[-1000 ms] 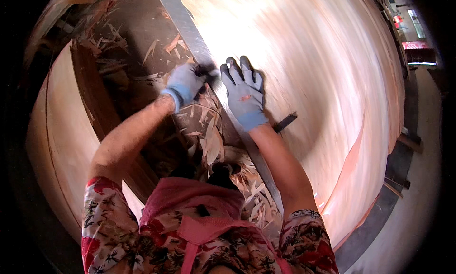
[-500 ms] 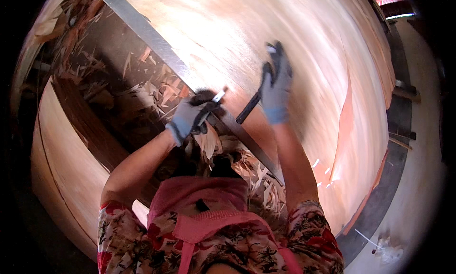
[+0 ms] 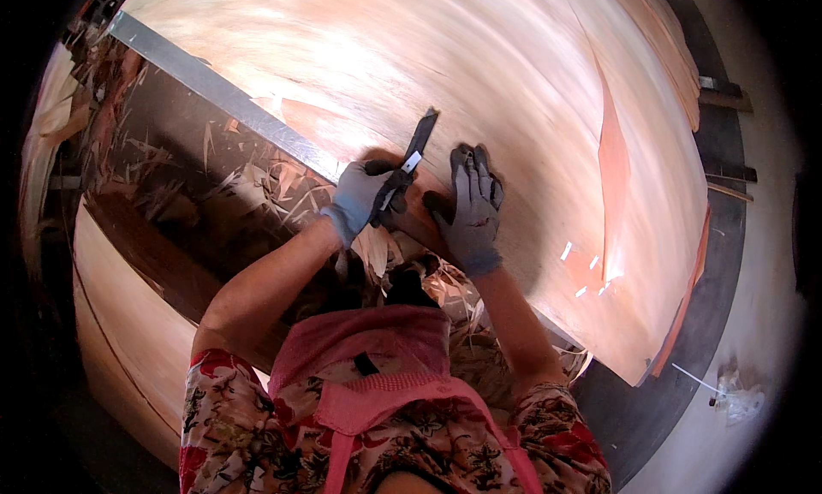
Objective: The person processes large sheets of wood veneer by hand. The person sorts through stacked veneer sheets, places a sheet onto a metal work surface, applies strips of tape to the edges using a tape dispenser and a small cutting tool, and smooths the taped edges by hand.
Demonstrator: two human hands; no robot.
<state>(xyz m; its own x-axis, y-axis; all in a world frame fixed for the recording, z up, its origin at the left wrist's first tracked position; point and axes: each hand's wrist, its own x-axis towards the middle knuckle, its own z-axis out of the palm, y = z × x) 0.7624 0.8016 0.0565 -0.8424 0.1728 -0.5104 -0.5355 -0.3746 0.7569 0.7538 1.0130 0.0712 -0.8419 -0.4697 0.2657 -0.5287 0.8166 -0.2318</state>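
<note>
A broad sheet of pale wood veneer (image 3: 514,92) lies spread before me over the tabletop (image 3: 676,357), curling up at its far right edge. Along its near-left edge runs a long metal straightedge (image 3: 223,96), and below that a dark trough is littered with veneer scraps (image 3: 257,186). My right hand (image 3: 473,211), in a grey glove, presses flat on the veneer, fingers spread and holding nothing. My left hand (image 3: 364,194), in a blue-grey glove, is just beside it, fingers closed around a dark utility knife (image 3: 402,169) whose tip points away from me across the sheet.
</note>
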